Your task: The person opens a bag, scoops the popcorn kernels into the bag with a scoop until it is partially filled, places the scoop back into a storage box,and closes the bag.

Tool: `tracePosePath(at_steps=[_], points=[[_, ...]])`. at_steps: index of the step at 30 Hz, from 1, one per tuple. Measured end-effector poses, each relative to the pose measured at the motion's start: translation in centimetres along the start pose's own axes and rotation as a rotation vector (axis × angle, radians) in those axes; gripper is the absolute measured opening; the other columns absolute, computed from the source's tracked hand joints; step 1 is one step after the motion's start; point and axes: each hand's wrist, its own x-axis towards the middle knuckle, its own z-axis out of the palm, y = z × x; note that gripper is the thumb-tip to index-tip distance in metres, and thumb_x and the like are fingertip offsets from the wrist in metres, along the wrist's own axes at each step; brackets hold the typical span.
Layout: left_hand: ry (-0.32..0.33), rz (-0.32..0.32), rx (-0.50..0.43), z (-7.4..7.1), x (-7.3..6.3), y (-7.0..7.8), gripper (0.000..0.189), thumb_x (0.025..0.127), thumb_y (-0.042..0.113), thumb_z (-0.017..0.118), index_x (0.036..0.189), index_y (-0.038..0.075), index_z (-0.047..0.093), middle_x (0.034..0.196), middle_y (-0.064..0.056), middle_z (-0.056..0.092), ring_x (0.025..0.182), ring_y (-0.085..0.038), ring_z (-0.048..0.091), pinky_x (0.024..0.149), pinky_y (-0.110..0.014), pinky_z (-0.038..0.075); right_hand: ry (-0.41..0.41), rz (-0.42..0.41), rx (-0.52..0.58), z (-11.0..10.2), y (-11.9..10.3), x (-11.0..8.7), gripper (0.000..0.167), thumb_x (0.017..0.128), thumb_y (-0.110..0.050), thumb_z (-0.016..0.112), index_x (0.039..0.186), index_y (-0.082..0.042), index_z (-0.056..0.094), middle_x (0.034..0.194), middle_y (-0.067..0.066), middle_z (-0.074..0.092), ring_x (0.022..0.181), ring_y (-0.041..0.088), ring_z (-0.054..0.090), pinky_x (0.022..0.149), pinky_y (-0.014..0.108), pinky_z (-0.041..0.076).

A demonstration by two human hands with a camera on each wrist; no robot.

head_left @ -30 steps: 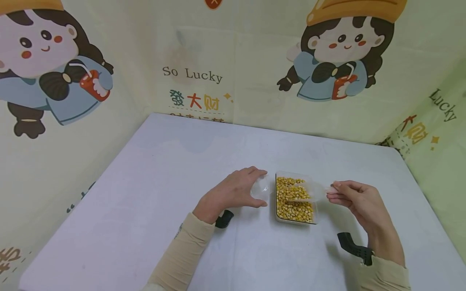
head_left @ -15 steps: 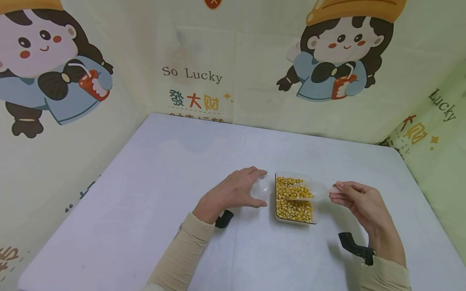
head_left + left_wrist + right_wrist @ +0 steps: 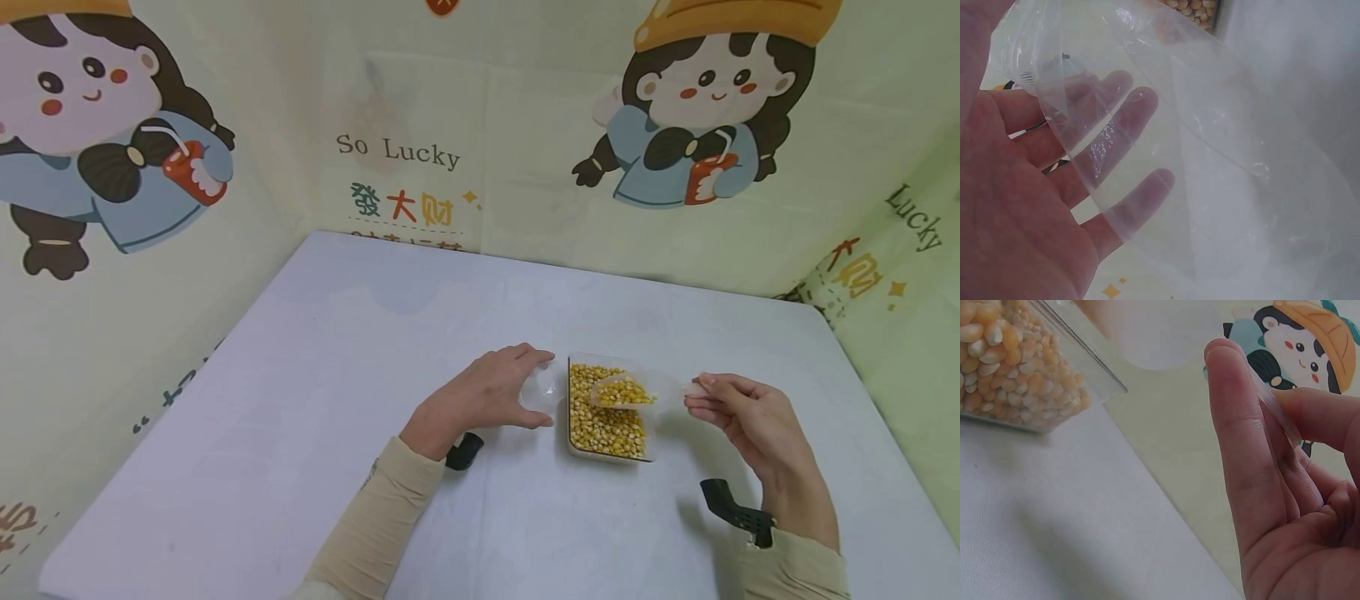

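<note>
**Scoop loaded, bag waiting beside the corn**

We judge the work at hand to be partway through: the clear scoop (image 3: 624,407) carries a good heap of yellow kernels (image 3: 603,433), and none of that load has left it yet. We see no kernels in the part of the clear bag (image 3: 1241,187) that shows, so emptying the scoop seems left to do.

The scoop is over the clear, dark-rimmed container (image 3: 611,457), its handle reaching past the right wall; we cannot tell whether its underside touches the corn. Our right hand (image 3: 753,417) pinches the handle's end between thumb and fingers. Our left hand (image 3: 480,392) has its fingers spread, with the bag's film across them — the bag stands just left of the container.

Around us are the white table (image 3: 360,350), a printed backdrop (image 3: 517,125) and a black wrist mount (image 3: 738,512) on the right arm. The container's left wall lies between scoop and bag, and we cannot make out the bag's mouth — limp film could fold and spill the load.
</note>
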Motion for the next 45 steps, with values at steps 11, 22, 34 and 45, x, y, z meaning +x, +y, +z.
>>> tracePosePath(at_steps=[11, 22, 34, 45], points=[[0.001, 0.000, 0.011, 0.2, 0.3, 0.1, 0.081, 0.082, 0.050, 0.076, 0.148, 0.016, 0.044, 0.136, 0.000, 0.055, 0.114, -0.018, 0.058, 0.099, -0.036, 0.049, -0.007, -0.039, 0.009, 0.3, -0.3, 0.0, 0.013, 0.098, -0.013, 0.061, 0.099, -0.007, 0.073, 0.089, 0.006, 0.077, 0.078, 0.018, 0.075, 0.073, 0.030, 0.059], [0.009, 0.020, 0.011, 0.5, 0.4, 0.3, 0.081, 0.083, 0.051, 0.075, 0.148, 0.015, 0.044, 0.135, 0.000, 0.056, 0.116, -0.018, 0.058, 0.098, -0.036, 0.049, -0.002, -0.074, 0.010, 2.0, -0.6, -0.1, 0.012, 0.097, -0.012, 0.063, 0.097, -0.007, 0.074, 0.087, 0.006, 0.077, 0.076, 0.018, 0.076, 0.073, 0.030, 0.059], [0.023, 0.035, 0.009, 0.4, 0.3, 0.6, 0.081, 0.082, 0.051, 0.075, 0.147, 0.015, 0.044, 0.134, 0.000, 0.057, 0.114, -0.017, 0.059, 0.097, -0.035, 0.050, -0.007, -0.138, -0.052, 4.9, -0.9, -0.3, 0.010, 0.096, -0.012, 0.065, 0.097, -0.006, 0.073, 0.087, 0.005, 0.077, 0.076, 0.017, 0.076, 0.073, 0.030, 0.059], [0.034, 0.043, 0.009, 0.4, 0.3, 0.6, 0.081, 0.083, 0.052, 0.075, 0.147, 0.014, 0.044, 0.134, 0.001, 0.057, 0.114, -0.017, 0.059, 0.096, -0.035, 0.050, 0.052, -0.190, -0.200, 6.7, -1.0, -0.4, 0.017, 0.093, -0.017, 0.069, 0.100, -0.001, 0.072, 0.083, 0.003, 0.077, 0.073, 0.018, 0.076, 0.073, 0.030, 0.059]])
